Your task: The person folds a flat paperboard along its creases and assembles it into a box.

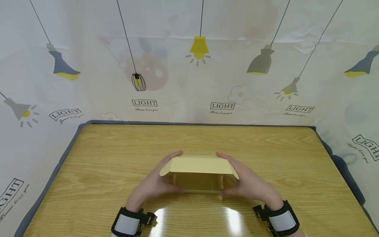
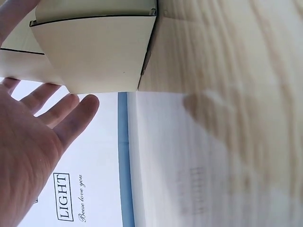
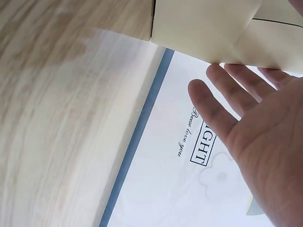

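A cream cardboard box [image 1: 201,165] sits on the wooden table in front of me. Its lid, with rounded side tabs, is partly raised, and the inside shows below the lid's near edge. My left hand [image 1: 157,181] grips the box's left end, thumb on the near side and fingers round the back. At the right end my right hand [image 1: 248,182] holds it in the same way. In the left wrist view the fingers [image 2: 75,113] reach along the far side of the box [image 2: 94,54]. The right wrist view shows the fingers [image 3: 208,101] spread at its back edge.
The wooden table [image 1: 118,141] has a dark blue edging [image 1: 177,123]. Behind it and at both sides hangs a white cloth [image 1: 183,92] printed with lamps and lettering. Each wrist wears a black strap with a small camera.
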`<state>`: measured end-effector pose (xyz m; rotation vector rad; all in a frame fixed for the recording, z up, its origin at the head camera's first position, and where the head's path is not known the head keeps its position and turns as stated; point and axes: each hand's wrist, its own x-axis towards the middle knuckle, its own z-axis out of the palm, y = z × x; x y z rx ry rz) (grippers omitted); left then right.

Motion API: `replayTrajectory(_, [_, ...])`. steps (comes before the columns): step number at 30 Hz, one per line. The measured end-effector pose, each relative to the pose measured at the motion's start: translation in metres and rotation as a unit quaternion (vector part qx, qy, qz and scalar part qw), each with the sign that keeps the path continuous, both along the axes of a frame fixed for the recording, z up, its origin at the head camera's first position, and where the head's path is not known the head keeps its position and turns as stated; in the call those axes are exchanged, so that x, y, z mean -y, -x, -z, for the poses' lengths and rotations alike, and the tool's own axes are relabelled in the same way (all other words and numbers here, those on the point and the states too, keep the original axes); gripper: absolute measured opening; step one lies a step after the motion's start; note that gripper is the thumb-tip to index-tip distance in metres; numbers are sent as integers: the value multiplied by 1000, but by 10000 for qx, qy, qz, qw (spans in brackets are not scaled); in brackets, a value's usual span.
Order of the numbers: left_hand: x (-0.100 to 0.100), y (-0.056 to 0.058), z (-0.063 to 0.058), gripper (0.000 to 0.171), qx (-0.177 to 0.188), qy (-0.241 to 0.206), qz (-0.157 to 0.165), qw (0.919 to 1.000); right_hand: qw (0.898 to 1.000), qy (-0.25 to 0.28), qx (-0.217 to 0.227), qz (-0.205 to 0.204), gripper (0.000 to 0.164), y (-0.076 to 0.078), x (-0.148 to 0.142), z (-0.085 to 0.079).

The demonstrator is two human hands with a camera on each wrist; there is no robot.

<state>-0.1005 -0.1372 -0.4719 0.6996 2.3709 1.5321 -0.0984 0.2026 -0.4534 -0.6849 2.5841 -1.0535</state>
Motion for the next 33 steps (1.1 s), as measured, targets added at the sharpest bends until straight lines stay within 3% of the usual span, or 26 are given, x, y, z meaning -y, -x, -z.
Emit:
replayTrajectory(10, [2, 1, 4, 116, -80, -73, 234, 9997, 9999, -42, -86, -43, 123, 0, 1, 5])
replayTrajectory(17, [3, 1, 3, 103, 72, 19, 126, 9999, 9964, -230, -772, -258, 114, 1, 1, 8])
replayTrajectory(24, [3, 1, 6, 94, -153, 90, 73, 9998, 9909, -218, -1291, -327, 110, 2, 2, 10])
replayTrajectory(33, [7, 3, 8, 102, -419, 376, 291, 9980, 9903, -254, -1337, -272, 109, 2, 2, 11])
